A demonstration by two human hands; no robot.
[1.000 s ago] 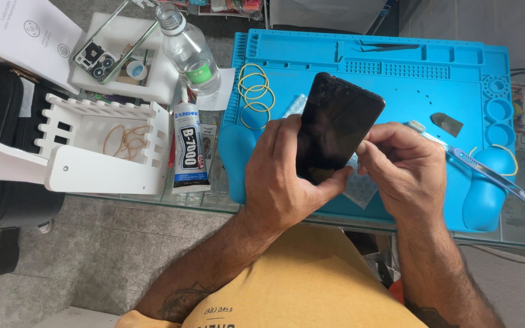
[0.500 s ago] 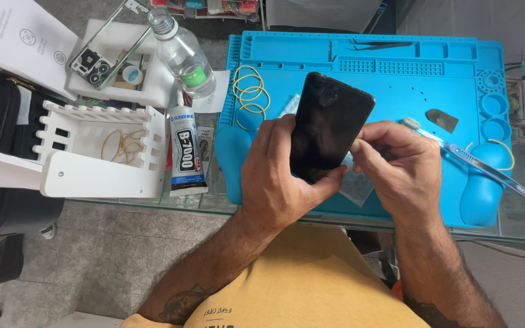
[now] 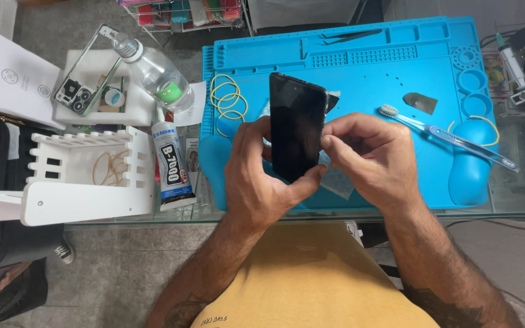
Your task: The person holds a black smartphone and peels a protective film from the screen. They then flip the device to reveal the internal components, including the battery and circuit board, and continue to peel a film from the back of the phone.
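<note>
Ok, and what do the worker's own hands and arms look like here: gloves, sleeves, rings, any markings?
Both hands are bare: no gloves, rings or watch on the left hand or right hand. The forearms are bare and hairy, no sleeves in view. Dark tattoo marks show low on each forearm. A mustard-yellow shirt covers the torso.

This looks like a small phone repair workshop. A blue repair mat (image 3: 396, 67) covers the glass worktop (image 3: 518, 200); tweezers (image 3: 350, 35) lie at its far edge, a toothbrush (image 3: 445, 135) on its right part, a glue tube (image 3: 171, 167) and a stripped phone frame (image 3: 83, 76) to its left.
</note>
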